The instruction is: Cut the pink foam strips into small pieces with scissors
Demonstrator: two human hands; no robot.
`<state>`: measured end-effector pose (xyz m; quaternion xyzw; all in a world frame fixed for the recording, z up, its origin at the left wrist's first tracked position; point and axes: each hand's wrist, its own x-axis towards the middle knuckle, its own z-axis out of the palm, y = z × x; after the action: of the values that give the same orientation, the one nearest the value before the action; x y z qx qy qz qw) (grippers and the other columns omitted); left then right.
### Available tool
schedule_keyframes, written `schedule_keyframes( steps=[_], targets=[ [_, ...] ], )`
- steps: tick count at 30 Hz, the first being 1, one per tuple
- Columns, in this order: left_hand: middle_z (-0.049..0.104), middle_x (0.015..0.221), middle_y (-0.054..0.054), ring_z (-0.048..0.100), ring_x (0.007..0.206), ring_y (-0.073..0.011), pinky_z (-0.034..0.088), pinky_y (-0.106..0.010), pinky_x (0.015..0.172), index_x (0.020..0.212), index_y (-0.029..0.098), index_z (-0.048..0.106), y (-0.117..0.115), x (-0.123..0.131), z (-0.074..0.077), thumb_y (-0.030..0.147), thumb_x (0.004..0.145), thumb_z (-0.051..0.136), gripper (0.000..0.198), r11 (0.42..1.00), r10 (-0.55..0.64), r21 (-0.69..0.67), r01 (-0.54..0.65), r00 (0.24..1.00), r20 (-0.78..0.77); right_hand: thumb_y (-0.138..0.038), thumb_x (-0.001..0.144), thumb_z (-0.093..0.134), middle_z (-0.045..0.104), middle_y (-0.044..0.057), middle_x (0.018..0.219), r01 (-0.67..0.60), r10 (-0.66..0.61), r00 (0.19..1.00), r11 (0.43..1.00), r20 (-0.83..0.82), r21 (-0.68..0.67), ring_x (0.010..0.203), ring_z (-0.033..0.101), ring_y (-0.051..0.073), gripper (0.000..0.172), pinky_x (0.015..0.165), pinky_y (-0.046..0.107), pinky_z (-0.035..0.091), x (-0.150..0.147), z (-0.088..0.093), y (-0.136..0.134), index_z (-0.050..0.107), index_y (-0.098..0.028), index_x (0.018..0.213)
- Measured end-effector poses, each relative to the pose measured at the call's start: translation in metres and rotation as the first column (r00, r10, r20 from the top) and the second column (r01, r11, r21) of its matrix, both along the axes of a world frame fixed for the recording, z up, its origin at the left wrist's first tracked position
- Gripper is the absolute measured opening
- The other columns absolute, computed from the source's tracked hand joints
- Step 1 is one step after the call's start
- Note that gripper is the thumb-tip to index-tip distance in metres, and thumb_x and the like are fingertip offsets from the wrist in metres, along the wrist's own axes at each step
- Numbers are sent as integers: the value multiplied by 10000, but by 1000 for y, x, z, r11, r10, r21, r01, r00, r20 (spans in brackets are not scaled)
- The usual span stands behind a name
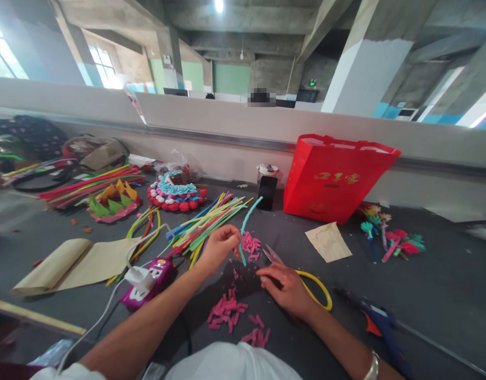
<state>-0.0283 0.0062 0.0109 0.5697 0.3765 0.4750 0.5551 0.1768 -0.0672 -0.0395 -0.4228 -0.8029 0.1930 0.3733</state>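
Turquoise and slightly bowed, a fuzzy stem (pixel 248 215) stands up from the person's left hand (pixel 221 245), pinched between thumb and fingers near its lower part, presumably so that its upper length stays free. The right hand (pixel 284 287) lies just beside it, fingers curled, over the middle of yellow-handled scissors (pixel 325 293); whether it grips them, or anything else, cannot be told. Pink cut pieces (pixel 227 311) lie in loose heaps before the person, likely kept there for easy reach, while bundled stems (pixel 211 224) lie beyond the left hand. A phone (pixel 267 192) stands against a bottle (pixel 267 169), apparently for support. The scissors' pivot is hidden behind the right hand, the contents of the red bag (pixel 337 179) are out of sight, and the glue gun (pixel 371 311) blurs toward the lower right.
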Motion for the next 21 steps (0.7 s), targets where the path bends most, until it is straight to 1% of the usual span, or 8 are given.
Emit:
schedule_keyframes(
  steps=[4, 6, 9, 12, 14, 17, 19, 21],
  targets=[
    [523, 499, 48, 491, 456, -99, 359, -205, 479, 676, 172, 519, 8, -6, -4, 255, 735, 545, 105, 973, 174, 198, -122, 948, -268, -175, 885, 533, 663, 8, 840, -9, 9, 1000, 1000, 12, -1, 793, 606, 139, 194, 746, 261, 467, 0, -1, 0, 675, -242, 998],
    [540, 529, 34, 507, 489, -111, 354, -213, 501, 678, 176, 527, 11, -13, 3, 266, 750, 519, 115, 927, 324, 319, -197, 850, -416, -174, 886, 530, 665, 7, 833, -17, 17, 1000, 1000, 17, 4, 788, 605, 138, 196, 742, 261, 467, 0, 0, 0, 676, -241, 998],
    [611, 623, -11, 572, 590, -156, 363, -244, 559, 727, 182, 576, 13, -26, 20, 277, 782, 492, 138, 843, 525, 505, -186, 487, -698, -182, 887, 529, 664, 5, 815, -12, 12, 1000, 1000, 22, 5, 765, 601, 136, 189, 728, 262, 469, 0, 0, 0, 677, -238, 990],
    [663, 725, -75, 629, 694, -229, 386, -286, 598, 862, 175, 606, 13, -37, 33, 251, 831, 426, 197, 852, 519, 508, -130, 80, -851, -200, 890, 525, 663, 10, 818, -7, 7, 1000, 1000, 28, 3, 762, 602, 140, 186, 726, 272, 476, 0, 1, -1, 677, -238, 990],
    [675, 814, -111, 642, 766, -259, 407, -308, 628, 964, 154, 595, 12, -42, 36, 198, 845, 384, 246, 862, 497, 499, -88, -42, -867, -209, 895, 520, 665, 14, 822, -8, 8, 1000, 1000, 22, -3, 771, 607, 144, 189, 734, 278, 482, 0, 2, -1, 678, -236, 995],
    [651, 973, -133, 624, 898, -265, 430, -324, 710, 1076, 148, 575, 9, -46, 34, 177, 855, 379, 297, 836, 549, 548, 10, -9, -836, -211, 898, 518, 667, 18, 821, -10, 10, 1000, 1000, 17, -10, 776, 613, 148, 188, 738, 282, 486, 0, 2, -2, 680, -231, 993],
    [638, 1019, -113, 612, 928, -244, 433, -313, 753, 1090, 169, 586, 3, -45, 33, 201, 853, 415, 294, 845, 512, 524, 103, 119, -850, -207, 900, 516, 663, 14, 816, -13, 14, 1000, 1000, 24, -10, 769, 611, 147, 189, 734, 281, 486, 0, 1, -2, 678, -234, 995],
    [654, 979, -68, 616, 885, -209, 435, -280, 742, 1048, 197, 617, -6, -42, 34, 219, 831, 470, 263, 881, 325, 392, 265, 264, -908, -202, 902, 513, 662, 8, 824, -23, 22, 999, 1000, 30, 12, 775, 609, 144, 191, 741, 279, 484, 1, 1, -1, 670, -240, 1005]
  ],
)
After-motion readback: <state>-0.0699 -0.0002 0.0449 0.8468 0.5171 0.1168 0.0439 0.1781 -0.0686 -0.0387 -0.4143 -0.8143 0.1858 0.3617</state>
